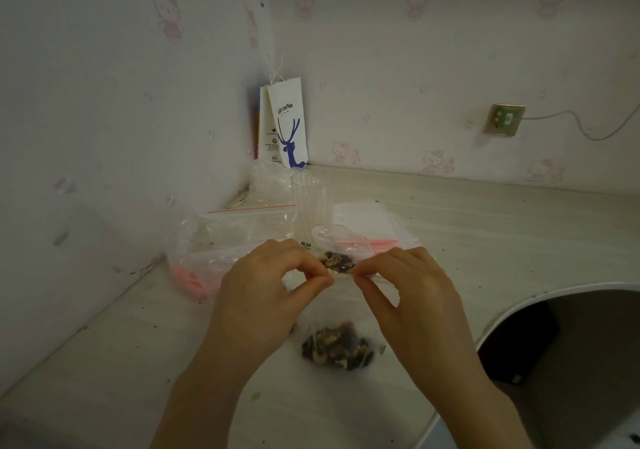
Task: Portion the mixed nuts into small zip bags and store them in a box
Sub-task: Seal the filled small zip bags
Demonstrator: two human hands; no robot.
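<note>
A small clear zip bag (pixel 341 344) with mixed nuts in its lower end hangs just above the white table (pixel 485 227). My left hand (pixel 266 292) and my right hand (pixel 415 296) each pinch its top edge between thumb and forefinger, side by side. Behind my fingers lies another small bag of nuts (pixel 339 260) with a pink zip strip. A tall clear plastic cup (pixel 310 206) stands just beyond it.
A large clear zip bag (pixel 221 244) lies at the left by the wall. Flat clear bags (pixel 377 223) lie to the right of the cup. A white paper coffee bag (pixel 285 126) leans in the corner. The table's curved edge (pixel 491 317) drops off at the right.
</note>
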